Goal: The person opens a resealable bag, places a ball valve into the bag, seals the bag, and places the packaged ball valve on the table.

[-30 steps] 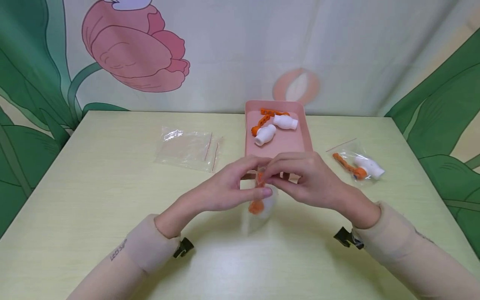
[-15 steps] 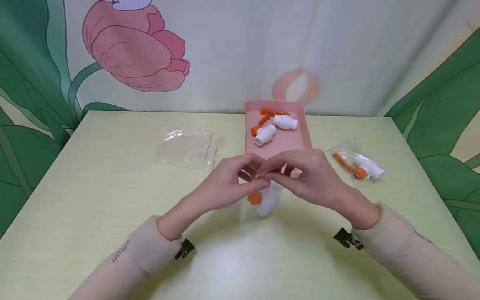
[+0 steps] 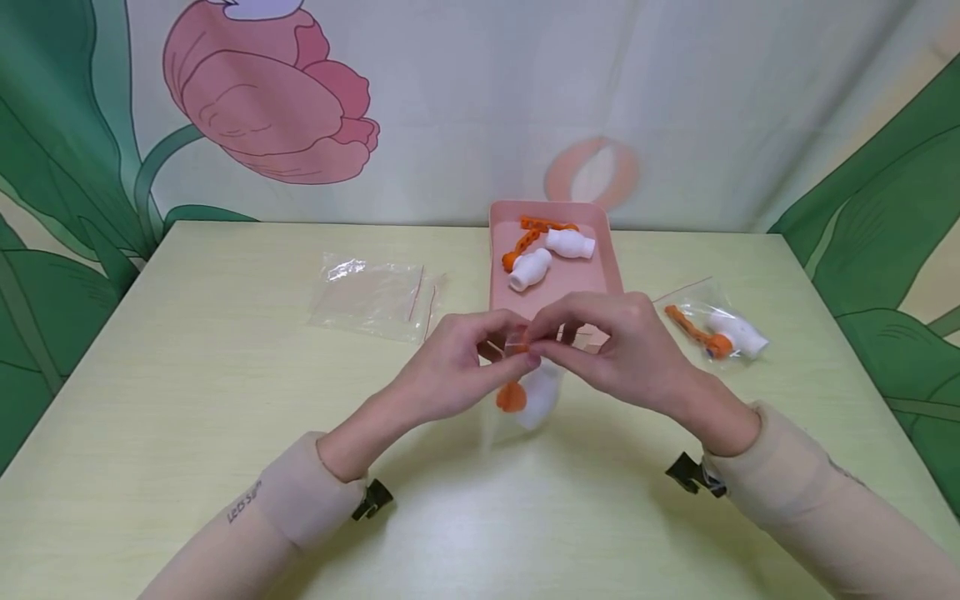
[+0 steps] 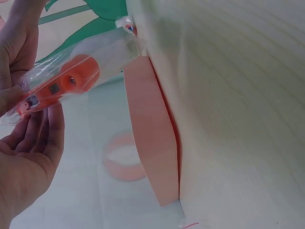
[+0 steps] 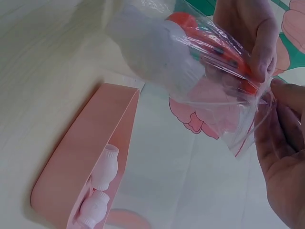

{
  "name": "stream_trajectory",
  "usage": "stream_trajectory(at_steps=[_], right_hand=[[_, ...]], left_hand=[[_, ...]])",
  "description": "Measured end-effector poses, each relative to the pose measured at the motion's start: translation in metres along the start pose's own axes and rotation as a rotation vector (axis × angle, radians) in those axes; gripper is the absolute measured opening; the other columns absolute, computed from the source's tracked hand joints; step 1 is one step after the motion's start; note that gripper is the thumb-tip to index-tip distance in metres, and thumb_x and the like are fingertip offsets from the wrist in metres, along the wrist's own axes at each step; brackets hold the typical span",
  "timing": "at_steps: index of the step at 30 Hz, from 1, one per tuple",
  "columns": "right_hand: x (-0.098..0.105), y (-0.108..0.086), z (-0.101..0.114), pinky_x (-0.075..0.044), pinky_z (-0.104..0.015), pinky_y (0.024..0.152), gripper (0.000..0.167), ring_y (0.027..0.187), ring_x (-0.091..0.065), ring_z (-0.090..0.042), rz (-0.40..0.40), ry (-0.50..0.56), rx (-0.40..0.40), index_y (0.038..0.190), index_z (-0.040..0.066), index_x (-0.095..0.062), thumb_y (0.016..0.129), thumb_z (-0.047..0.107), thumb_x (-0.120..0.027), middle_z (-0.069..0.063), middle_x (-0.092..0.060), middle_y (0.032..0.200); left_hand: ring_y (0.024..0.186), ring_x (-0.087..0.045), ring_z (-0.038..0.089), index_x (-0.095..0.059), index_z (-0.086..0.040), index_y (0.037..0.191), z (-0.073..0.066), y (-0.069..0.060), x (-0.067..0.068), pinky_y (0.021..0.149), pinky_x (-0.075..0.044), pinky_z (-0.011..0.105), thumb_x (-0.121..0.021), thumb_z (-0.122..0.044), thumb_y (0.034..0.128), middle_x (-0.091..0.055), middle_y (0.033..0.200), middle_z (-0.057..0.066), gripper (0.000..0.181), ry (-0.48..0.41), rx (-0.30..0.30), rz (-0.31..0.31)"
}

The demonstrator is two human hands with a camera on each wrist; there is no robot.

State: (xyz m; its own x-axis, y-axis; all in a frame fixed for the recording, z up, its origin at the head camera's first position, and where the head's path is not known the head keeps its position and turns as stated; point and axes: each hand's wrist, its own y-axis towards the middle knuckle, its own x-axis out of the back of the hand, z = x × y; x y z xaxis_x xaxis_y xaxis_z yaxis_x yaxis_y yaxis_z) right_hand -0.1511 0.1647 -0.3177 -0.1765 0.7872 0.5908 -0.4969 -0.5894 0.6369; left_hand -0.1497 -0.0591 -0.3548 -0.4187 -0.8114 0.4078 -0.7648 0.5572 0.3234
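Note:
A clear zip bag (image 5: 209,112) hangs upright between my two hands, above the table in front of the pink tray. Inside it are a white bulbous plastic piece (image 3: 538,398) and an orange arm-like piece with a round end (image 3: 512,397). With thumb and fingers, my left hand (image 3: 446,371) pinches the bag near its top. My right hand (image 3: 622,354) pinches the red-lined mouth of the bag, its fingertips touching the left ones. In the right wrist view the red seal strip (image 5: 245,137) shows along the edge. Fingers partly hide whether the seal is closed.
Behind the hands stands the pink tray (image 3: 558,287), holding white pieces (image 3: 570,244) and orange pieces (image 3: 547,223). At the left lie flat clear zip bags (image 3: 367,296). A filled zip bag (image 3: 720,329) lies at the right. A printed curtain (image 3: 450,108) hangs behind the table.
The bag and its contents have risen and tilted slightly between the hands. My right hand has moved up a little, and the fingertips have come together at the bag's mouth.

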Motion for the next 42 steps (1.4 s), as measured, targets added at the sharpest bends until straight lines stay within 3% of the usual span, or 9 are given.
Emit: stream_trajectory(at_steps=[6, 10, 15, 19, 25, 29, 35, 38, 42], right_hand=[[0.005, -0.004, -0.002, -0.05, -0.032, 0.083, 0.04, 0.098, -0.063, -0.016, -0.039, -0.029, -0.075, 0.108, 0.006, -0.072, 0.073, -0.002, -0.09, 0.0, -0.071, 0.104], [0.01, -0.009, -0.007, -0.05, -0.033, 0.08, 0.037, 0.095, -0.061, -0.014, 0.016, -0.014, -0.278, 0.114, 0.008, -0.069, 0.083, 0.008, -0.087, 0.003, -0.068, 0.107], [0.012, -0.016, -0.014, -0.053, -0.029, 0.071, 0.014, 0.082, -0.063, -0.013, 0.083, 0.014, -0.48, 0.106, 0.011, -0.073, 0.094, 0.015, -0.077, 0.006, -0.07, 0.091], [0.013, -0.018, -0.015, -0.054, -0.029, 0.07, 0.007, 0.083, -0.063, -0.015, 0.082, 0.048, -0.508, 0.102, 0.011, -0.075, 0.096, 0.013, -0.075, 0.004, -0.069, 0.089], [0.013, -0.018, -0.013, -0.056, -0.03, 0.071, 0.006, 0.086, -0.063, -0.021, 0.042, 0.135, -0.564, 0.1, 0.004, -0.074, 0.097, 0.008, -0.071, -0.004, -0.069, 0.091], [0.012, -0.018, -0.01, -0.057, -0.029, 0.069, 0.005, 0.084, -0.062, -0.02, 0.018, 0.109, -0.573, 0.098, 0.005, -0.073, 0.098, 0.009, -0.071, -0.004, -0.069, 0.089], [0.014, -0.019, -0.006, -0.056, -0.029, 0.064, 0.007, 0.078, -0.061, -0.024, -0.001, 0.084, -0.616, 0.101, 0.003, -0.071, 0.098, 0.009, -0.071, -0.009, -0.067, 0.092], [0.015, -0.019, -0.004, -0.057, -0.031, 0.06, 0.009, 0.07, -0.06, -0.026, -0.006, 0.102, -0.66, 0.103, 0.003, -0.07, 0.098, 0.01, -0.071, -0.011, -0.066, 0.094], [0.015, -0.018, -0.002, -0.056, -0.031, 0.058, 0.011, 0.066, -0.06, -0.025, -0.002, 0.105, -0.699, 0.105, 0.004, -0.07, 0.099, 0.012, -0.071, -0.01, -0.066, 0.095]], left_hand=[[0.08, -0.068, 0.017, -0.073, -0.008, 0.112, -0.003, -0.002, 0.002, 0.077, -0.058, 0.032, -0.07, -0.01, 0.0979, -0.072, 0.09, -0.001, 0.014, -0.019, 0.038, -0.037], [0.08, -0.068, 0.02, -0.072, -0.007, 0.112, -0.004, -0.003, 0.004, 0.076, -0.058, 0.038, -0.07, -0.009, 0.098, -0.073, 0.09, 0.005, 0.014, -0.03, 0.044, -0.053], [0.081, -0.07, 0.025, -0.072, -0.005, 0.115, -0.005, -0.003, 0.005, 0.075, -0.058, 0.041, -0.07, -0.006, 0.0981, -0.073, 0.093, 0.005, 0.017, -0.059, 0.059, -0.069], [0.085, -0.073, 0.026, -0.072, -0.005, 0.116, -0.005, -0.002, 0.005, 0.074, -0.059, 0.038, -0.07, -0.006, 0.0983, -0.073, 0.098, 0.001, 0.018, -0.072, 0.078, -0.088], [0.082, -0.07, 0.016, -0.073, -0.005, 0.113, -0.004, -0.001, 0.006, 0.071, -0.058, 0.033, -0.067, -0.005, 0.0993, -0.073, 0.099, 0.007, 0.015, -0.073, 0.1, -0.122], [0.08, -0.069, 0.019, -0.074, -0.004, 0.113, -0.002, 0.0, 0.006, 0.07, -0.057, 0.032, -0.067, -0.007, 0.0995, -0.074, 0.099, 0.011, 0.015, -0.083, 0.121, -0.141], [0.09, -0.071, 0.026, -0.065, -0.008, 0.119, -0.004, 0.002, 0.007, 0.071, -0.054, 0.028, -0.072, -0.012, 0.0977, -0.076, 0.102, 0.002, 0.023, -0.181, 0.195, -0.165], [0.096, -0.072, 0.022, -0.057, -0.007, 0.115, -0.004, 0.002, 0.008, 0.076, -0.054, 0.029, -0.07, -0.012, 0.0992, -0.077, 0.104, 0.003, 0.021, -0.231, 0.227, -0.183], [0.094, -0.072, 0.022, -0.06, -0.001, 0.109, -0.003, 0.004, 0.01, 0.088, -0.056, 0.04, -0.066, -0.006, 0.101, -0.076, 0.101, 0.008, 0.011, -0.241, 0.208, -0.216]])
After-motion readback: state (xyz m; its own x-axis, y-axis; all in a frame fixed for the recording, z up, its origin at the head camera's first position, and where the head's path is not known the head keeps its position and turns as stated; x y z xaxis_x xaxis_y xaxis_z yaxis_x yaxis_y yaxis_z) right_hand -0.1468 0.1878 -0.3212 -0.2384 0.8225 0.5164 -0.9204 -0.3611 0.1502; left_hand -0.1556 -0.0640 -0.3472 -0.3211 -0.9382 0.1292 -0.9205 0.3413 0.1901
